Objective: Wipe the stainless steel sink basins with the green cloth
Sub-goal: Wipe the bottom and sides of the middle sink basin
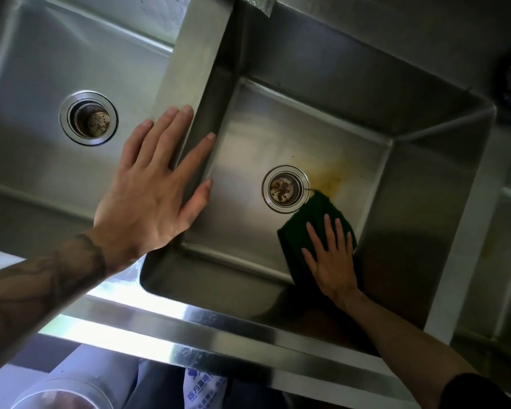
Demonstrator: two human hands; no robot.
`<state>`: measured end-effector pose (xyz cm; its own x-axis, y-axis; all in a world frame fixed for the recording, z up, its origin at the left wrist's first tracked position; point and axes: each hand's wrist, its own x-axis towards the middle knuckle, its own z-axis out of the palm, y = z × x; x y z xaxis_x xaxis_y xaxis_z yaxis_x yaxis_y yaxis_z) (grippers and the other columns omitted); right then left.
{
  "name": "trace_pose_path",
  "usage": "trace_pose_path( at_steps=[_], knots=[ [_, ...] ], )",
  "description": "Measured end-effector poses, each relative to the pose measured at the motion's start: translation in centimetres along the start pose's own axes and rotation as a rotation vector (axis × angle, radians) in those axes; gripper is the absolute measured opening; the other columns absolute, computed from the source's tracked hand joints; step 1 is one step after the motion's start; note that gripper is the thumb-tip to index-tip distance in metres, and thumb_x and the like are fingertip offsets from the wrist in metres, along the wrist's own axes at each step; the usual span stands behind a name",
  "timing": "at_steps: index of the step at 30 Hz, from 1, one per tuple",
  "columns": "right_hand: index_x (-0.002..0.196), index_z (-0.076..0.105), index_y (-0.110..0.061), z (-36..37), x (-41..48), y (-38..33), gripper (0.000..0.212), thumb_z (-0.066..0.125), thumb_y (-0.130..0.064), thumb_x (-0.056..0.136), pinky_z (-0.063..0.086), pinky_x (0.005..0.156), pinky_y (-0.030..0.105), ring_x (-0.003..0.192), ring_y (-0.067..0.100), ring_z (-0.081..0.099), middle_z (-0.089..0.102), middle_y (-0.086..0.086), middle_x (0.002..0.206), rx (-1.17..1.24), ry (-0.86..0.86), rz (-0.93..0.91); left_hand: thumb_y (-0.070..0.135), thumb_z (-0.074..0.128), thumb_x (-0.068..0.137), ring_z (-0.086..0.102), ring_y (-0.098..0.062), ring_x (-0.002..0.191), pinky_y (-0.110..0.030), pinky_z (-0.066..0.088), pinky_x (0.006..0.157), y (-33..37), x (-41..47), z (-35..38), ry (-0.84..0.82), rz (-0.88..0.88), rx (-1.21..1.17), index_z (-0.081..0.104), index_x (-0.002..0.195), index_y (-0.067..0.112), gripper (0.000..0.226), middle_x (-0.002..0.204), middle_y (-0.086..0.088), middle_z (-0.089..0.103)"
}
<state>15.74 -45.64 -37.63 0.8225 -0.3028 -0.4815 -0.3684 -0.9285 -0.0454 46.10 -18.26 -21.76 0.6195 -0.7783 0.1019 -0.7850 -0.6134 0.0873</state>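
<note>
Pressing green cloth (304, 228) flat under spread R hand (332, 261), beside drain (286, 188); L hand (151, 193) spread.

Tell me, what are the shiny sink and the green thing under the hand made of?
The sink basin looks like stainless steel with a brushed finish: grey sheen, soft reflections. The green cloth seems a matte, soft fabric or scouring pad: it lies flattened under the right hand and reflects nothing; the exact fibre cannot be told.

Dark green cloth (304, 231) flat on right basin (366, 160) floor, just beside the drain (286, 188). Yellow stain (329, 174) right of drain. Left basin (27, 84) well left of it.
</note>
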Motion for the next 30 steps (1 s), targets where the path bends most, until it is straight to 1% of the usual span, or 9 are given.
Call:
trace_pose_path(
  at_steps=[1,3,6,10,16,20,22,25,30],
  knots=[
    [0.167,0.013,-0.028,-0.2,0.1,-0.1,0.066,0.019,-0.056,0.108,0.009,0.129,0.061,0.161,0.038,-0.001,0.000,0.016,0.175,0.012,0.000,0.043,0.046,0.037,0.110,0.023,-0.038,0.160,-0.053,0.018,0.132,0.0,0.0,0.0,0.001,-0.002,-0.003,0.043,0.160,0.014,0.060,0.172,-0.024,0.023],
    [0.167,0.013,-0.025,0.0,-0.5,-0.2,0.067,0.018,-0.056,0.107,0.010,0.128,0.063,0.161,0.040,-0.002,-0.002,0.018,0.174,0.009,0.000,0.077,0.046,0.037,0.110,0.023,-0.039,0.160,-0.053,0.017,0.132,0.0,0.1,-0.1,-0.004,0.001,-0.007,0.043,0.160,0.013,0.060,0.172,-0.024,0.022],
    [0.167,0.016,-0.023,0.5,-1.7,-0.1,0.069,0.019,-0.056,0.107,0.016,0.126,0.066,0.160,0.043,0.000,-0.001,0.021,0.173,-0.002,-0.019,0.028,0.046,0.037,0.110,0.023,-0.039,0.160,-0.052,0.016,0.132,0.0,0.0,-0.2,-0.013,0.000,-0.013,0.043,0.160,0.013,0.060,0.172,-0.024,0.022],
    [0.166,0.021,-0.026,0.3,-0.9,0.0,0.068,0.020,-0.058,0.106,0.016,0.126,0.066,0.160,0.042,0.004,0.004,0.019,0.174,0.022,0.013,0.069,0.046,0.037,0.109,0.024,-0.039,0.160,-0.052,0.015,0.132,-0.1,0.1,-0.1,-0.006,-0.001,-0.022,0.044,0.160,0.013,0.061,0.173,-0.023,0.022],
    [0.166,0.022,-0.029,-0.1,2.5,-1.3,0.065,0.027,-0.055,0.107,0.016,0.127,0.064,0.161,0.038,0.006,0.009,0.015,0.174,0.162,0.165,0.339,0.046,0.037,0.109,0.023,-0.038,0.161,-0.052,0.016,0.132,0.0,0.0,-0.2,-0.023,-0.002,-0.021,0.043,0.160,0.013,0.061,0.173,-0.022,0.020],
    [0.167,0.013,-0.029,1.1,1.0,-1.4,0.069,0.023,-0.058,0.106,0.009,0.128,0.062,0.161,0.039,0.000,0.001,0.016,0.175,0.126,0.130,0.271,0.046,0.038,0.109,0.025,-0.039,0.160,-0.054,0.019,0.131,0.0,0.1,-0.3,-0.021,-0.004,-0.028,0.045,0.159,0.012,0.061,0.172,-0.023,0.022],
    [0.167,0.015,-0.029,1.0,0.8,-1.2,0.069,0.025,-0.058,0.106,0.009,0.128,0.062,0.161,0.039,0.000,0.001,0.016,0.175,0.132,0.125,0.278,0.046,0.038,0.109,0.025,-0.039,0.160,-0.055,0.020,0.131,0.0,0.1,-0.2,-0.018,0.003,-0.032,0.046,0.159,0.012,0.060,0.172,-0.023,0.023],
    [0.166,0.019,-0.030,-0.2,2.9,-1.3,0.067,0.026,-0.058,0.106,0.012,0.127,0.063,0.161,0.039,0.004,0.006,0.016,0.174,0.164,0.169,0.332,0.045,0.039,0.109,0.026,-0.039,0.160,-0.056,0.021,0.130,0.0,0.1,-0.1,-0.009,0.000,-0.031,0.046,0.159,0.012,0.060,0.172,-0.023,0.023],
    [0.166,0.022,-0.029,-2.7,8.3,-0.9,0.064,0.029,-0.057,0.109,0.011,0.128,0.061,0.160,0.038,0.010,0.015,0.017,0.173,0.257,0.239,0.505,0.045,0.042,0.108,0.026,-0.039,0.160,-0.056,0.022,0.129,0.0,0.0,0.0,-0.016,-0.003,-0.029,0.046,0.159,0.012,0.061,0.173,-0.023,0.023]
  ],
)
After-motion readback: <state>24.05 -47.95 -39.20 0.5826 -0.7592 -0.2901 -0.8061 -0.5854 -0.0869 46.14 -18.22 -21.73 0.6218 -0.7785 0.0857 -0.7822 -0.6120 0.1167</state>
